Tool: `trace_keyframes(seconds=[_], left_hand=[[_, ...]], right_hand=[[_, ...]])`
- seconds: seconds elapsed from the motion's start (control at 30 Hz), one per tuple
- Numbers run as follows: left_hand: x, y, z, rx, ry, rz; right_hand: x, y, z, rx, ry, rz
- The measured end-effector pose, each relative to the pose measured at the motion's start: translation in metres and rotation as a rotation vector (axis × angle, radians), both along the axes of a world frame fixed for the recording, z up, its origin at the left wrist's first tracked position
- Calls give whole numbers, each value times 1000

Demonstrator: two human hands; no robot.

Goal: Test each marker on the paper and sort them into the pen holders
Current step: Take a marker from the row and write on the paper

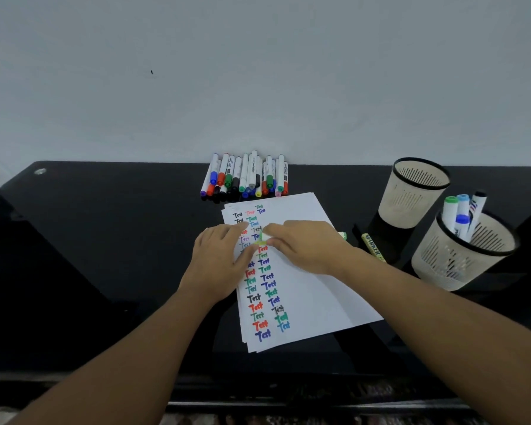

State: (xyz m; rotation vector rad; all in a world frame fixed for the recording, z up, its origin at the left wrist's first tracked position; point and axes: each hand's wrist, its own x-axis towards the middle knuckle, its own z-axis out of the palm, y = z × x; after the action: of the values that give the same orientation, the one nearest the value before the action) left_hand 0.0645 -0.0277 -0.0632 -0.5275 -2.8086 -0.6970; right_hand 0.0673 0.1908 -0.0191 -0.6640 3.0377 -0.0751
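Green marker (263, 237) pinched by both hands (218, 256) (304, 246) over paper (313, 289) — marker pile (246, 176) behind, holders (414, 191) at rt.

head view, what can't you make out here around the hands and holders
- Marker, head view: both hands cover it; only a green bit shows.
- Right hand: hides the marker's body and the cap's state.
- Far holder: its wall hides the bottom.
- Marker pile: labels too small.
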Motion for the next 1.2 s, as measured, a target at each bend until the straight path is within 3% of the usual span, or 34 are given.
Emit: trace_keyframes(seconds=[0.23,0.4,0.57,0.7,0.77,0.9,1.07,1.2], left_hand=[[1,-2,-3,-1,141,-98],[0,-4,-7,13,193,-123],[1,-4,-2,38,63,4],[1,-3,0,78,-55,96],[-3,-3,5,49,-125,105],[-20,-11,18,-202,-182,-37],[-29,-18,9,-262,-146,-195],[-32,-20,2,-199,-136,-171]], right_hand=[[0,-10,-3,17,79,3],[-2,-12,-1,18,25,-1],[2,-4,3,-248,-58,-89],[-8,2,13,-240,-63,-164],[-13,5,18,-409,-87,-225],[-19,9,23,-853,-249,-355],[-28,7,13,-893,-197,-349],[-32,-9,0,-1107,-130,-383]])
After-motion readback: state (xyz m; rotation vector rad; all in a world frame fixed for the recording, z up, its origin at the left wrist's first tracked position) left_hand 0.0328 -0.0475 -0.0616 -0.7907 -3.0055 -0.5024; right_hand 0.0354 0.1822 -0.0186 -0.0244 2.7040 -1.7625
